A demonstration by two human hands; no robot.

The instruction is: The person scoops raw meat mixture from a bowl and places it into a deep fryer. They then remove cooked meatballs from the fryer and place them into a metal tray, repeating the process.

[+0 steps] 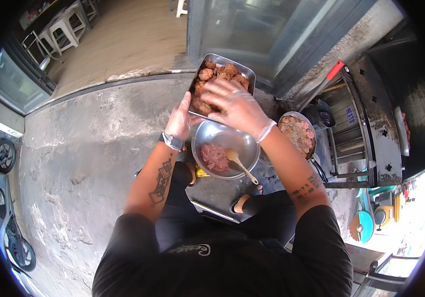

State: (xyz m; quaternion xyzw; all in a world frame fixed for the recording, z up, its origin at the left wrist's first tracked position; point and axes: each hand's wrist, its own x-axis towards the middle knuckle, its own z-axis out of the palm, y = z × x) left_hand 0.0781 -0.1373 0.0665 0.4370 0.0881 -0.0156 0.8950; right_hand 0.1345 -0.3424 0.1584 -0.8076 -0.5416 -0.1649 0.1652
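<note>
In my left hand [179, 120], which wears a clear plastic glove, is the lower left edge of a rectangular metal tray [251, 83]. Browned fried meatballs [205, 74] fill much of the tray. My gloved right hand [240, 105] is over the meatballs with its fingers apart, blurred; the meatballs under it are partly hidden, and no grip on one shows. Just below the tray, a round metal bowl [247, 143] holds raw minced meat [214, 157]. A light-coloured spoon [240, 163] leans in the bowl, its handle over the near rim.
Right of the bowl, a frying pan [313, 124] holds pink and browned meat pieces [294, 130] in bubbling liquid. Beyond it stand a dark metal stand [375, 111] and a red-handled tool [334, 70]. A glass door [249, 33] is ahead; motorbikes [3, 156] stand at far left.
</note>
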